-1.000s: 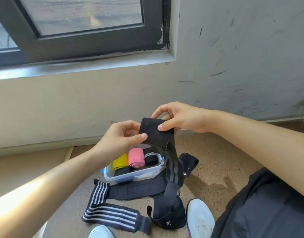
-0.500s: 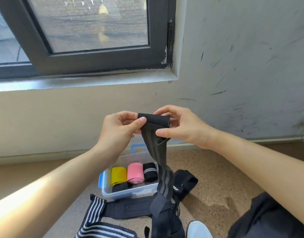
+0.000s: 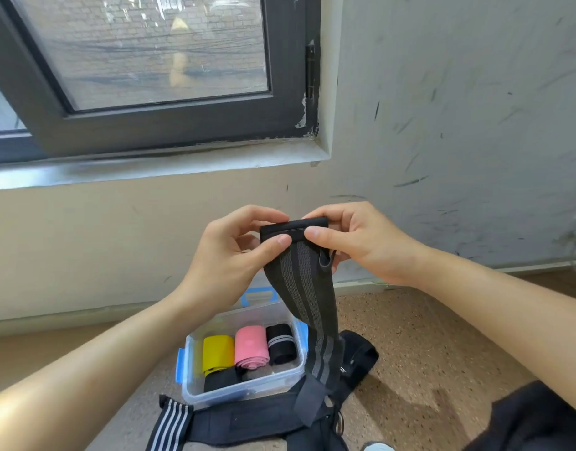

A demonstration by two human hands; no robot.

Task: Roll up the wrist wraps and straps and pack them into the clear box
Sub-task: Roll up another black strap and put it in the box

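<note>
The top fold of the grey-striped wrist wrap is pinched level between left hand and right hand, its length hanging down towards the clear box

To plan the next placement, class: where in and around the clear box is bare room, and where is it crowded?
Free: the front right corner of the clear box, between pink roll, striped black roll, plain black roll and hanging wrist wrap; also speckled floor right of the loose straps. Crowded: the box's back row, and the floor before it under those straps.
</note>
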